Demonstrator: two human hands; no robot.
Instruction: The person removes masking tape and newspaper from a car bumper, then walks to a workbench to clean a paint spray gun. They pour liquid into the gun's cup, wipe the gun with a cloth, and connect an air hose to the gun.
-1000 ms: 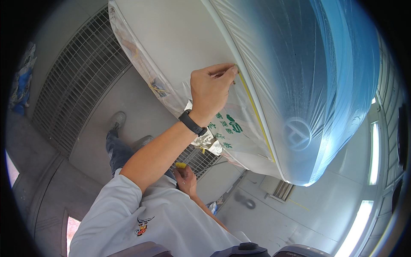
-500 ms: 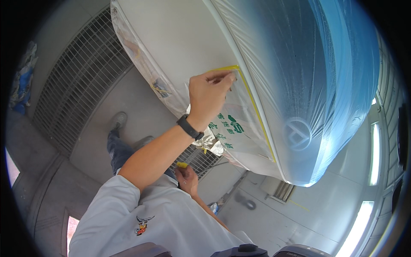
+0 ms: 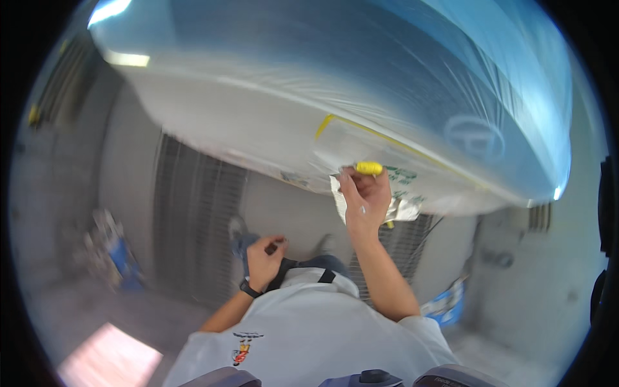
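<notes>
My right hand (image 3: 367, 197) is raised in front of the white car panel (image 3: 238, 119), fingers closed around a small yellow rounded object (image 3: 369, 168) whose exact kind I cannot make out. Just behind that hand, clear plastic film (image 3: 358, 145) with green print covers part of the panel. Yellow tape (image 3: 406, 143) runs along the film's upper edge and turns down at its left corner. Near my waist, away from the car, is my left hand (image 3: 263, 259), wearing a black wristband. Its fingers are curled together; whatever they may hold is too small to tell.
Blue-tinted plastic sheeting (image 3: 361, 58) drapes over the upper car body. Crumpled foil-like material (image 3: 403, 209) hangs beneath the film. Floor grating (image 3: 196, 213) runs under the car's side. Crumpled blue and white material (image 3: 116, 251) lies at left, more (image 3: 445, 303) at right.
My left hand has come off the taped corner and dropped to my waist. The right hand has risen to the film with the yellow object. The view has turned and is blurred.
</notes>
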